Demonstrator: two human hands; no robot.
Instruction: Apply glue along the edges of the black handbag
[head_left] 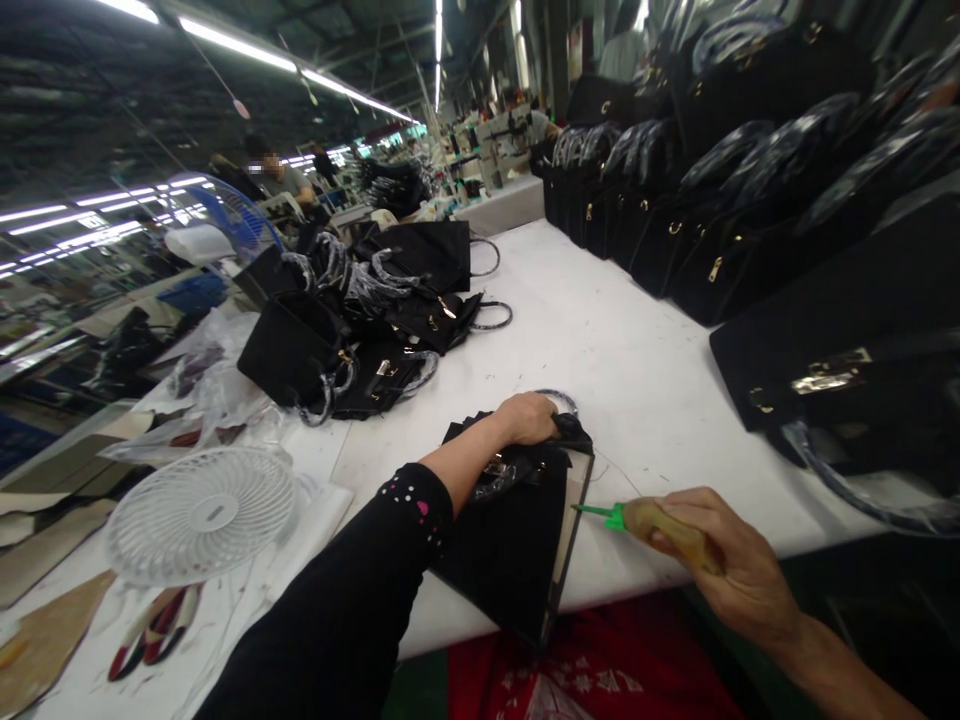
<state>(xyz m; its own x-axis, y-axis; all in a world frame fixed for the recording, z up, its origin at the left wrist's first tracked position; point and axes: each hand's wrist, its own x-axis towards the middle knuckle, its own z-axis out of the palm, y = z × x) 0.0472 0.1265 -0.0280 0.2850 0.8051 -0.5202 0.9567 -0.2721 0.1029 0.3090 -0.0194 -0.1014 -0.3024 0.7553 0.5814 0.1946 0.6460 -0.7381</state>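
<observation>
A black handbag (517,540) lies flat at the near edge of the white table (622,340), partly overhanging it. My left hand (529,417) is closed over the bag's far end, near its wrapped handle. My right hand (731,560) grips a small yellowish bottle with a green nozzle (660,522). The nozzle tip points left, close to the bag's right edge.
A pile of black handbags (360,320) lies at the middle left of the table. Rows of upright black bags (750,190) line the right side. A white fan (202,512) and plastic wrap lie at the left. People work in the background.
</observation>
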